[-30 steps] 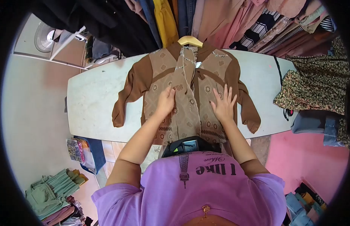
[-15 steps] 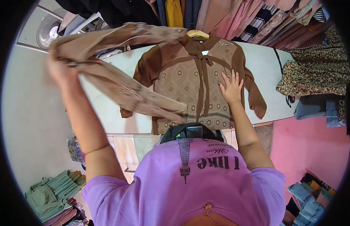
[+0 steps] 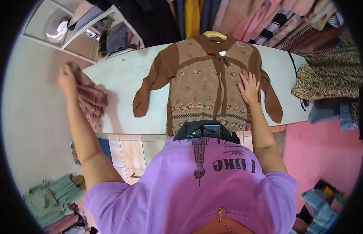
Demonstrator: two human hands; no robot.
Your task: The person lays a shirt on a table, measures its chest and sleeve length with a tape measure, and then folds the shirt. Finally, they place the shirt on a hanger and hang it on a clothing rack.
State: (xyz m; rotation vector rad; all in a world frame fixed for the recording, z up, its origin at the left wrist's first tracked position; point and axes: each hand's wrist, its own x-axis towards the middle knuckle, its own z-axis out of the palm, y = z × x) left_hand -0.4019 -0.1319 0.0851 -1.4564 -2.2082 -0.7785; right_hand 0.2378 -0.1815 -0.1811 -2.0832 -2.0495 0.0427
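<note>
My left hand [image 3: 67,82] grips bunched cloth [image 3: 92,95]; right hand [image 3: 249,89] open on brown blouse [image 3: 195,84]. Hung clothes [image 3: 232,21] crowd far side, patterned garment [image 3: 320,80] worktop's [image 3: 121,74] right.

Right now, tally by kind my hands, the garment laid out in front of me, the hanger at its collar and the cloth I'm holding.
Hands: 2 (left hand gripping cloth, right hand spread flat)
Brown blouse: 1
Pale hanger: 1
Bunched cloth: 1
Total: 5
</note>
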